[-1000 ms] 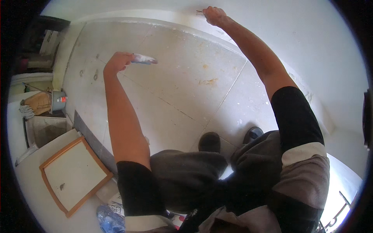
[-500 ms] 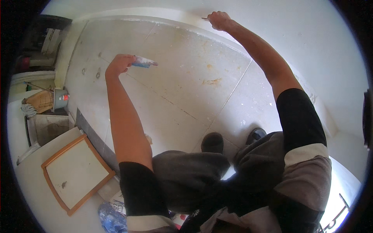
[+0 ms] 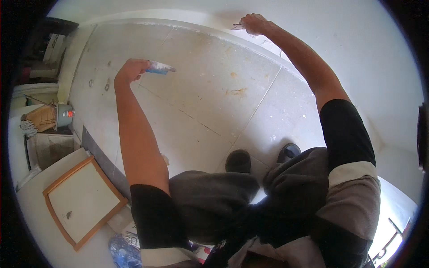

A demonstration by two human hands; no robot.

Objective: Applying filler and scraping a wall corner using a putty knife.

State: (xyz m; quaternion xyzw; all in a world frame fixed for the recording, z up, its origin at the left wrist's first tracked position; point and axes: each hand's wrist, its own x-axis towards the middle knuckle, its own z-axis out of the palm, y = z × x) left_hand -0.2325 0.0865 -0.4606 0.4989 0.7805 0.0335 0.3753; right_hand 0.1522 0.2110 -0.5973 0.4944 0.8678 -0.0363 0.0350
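My left hand (image 3: 132, 70) is closed on a flat blue tool (image 3: 158, 68), smeared with white material, held out over the pale tiled floor (image 3: 201, 98). My right hand (image 3: 254, 24) is closed around a thin tool (image 3: 237, 26), perhaps a scraper blade, against or very near the white wall (image 3: 348, 53) just above the ledge at its base; whether the blade touches the wall I cannot tell. My two dark shoes stand on the tiles below my arms.
At the left are a grey bucket (image 3: 64, 117), a mop head (image 3: 28, 128), cardboard (image 3: 42, 117) and a dark doorway (image 3: 40, 53). A wood-framed board (image 3: 82, 196) lies at lower left, near clear blue plastic (image 3: 119, 252). A dark railing (image 3: 391, 236) shows at lower right.
My right hand and its tool have moved a little down and to the right along the wall. My left hand has shifted slightly left, still gripping its tool.
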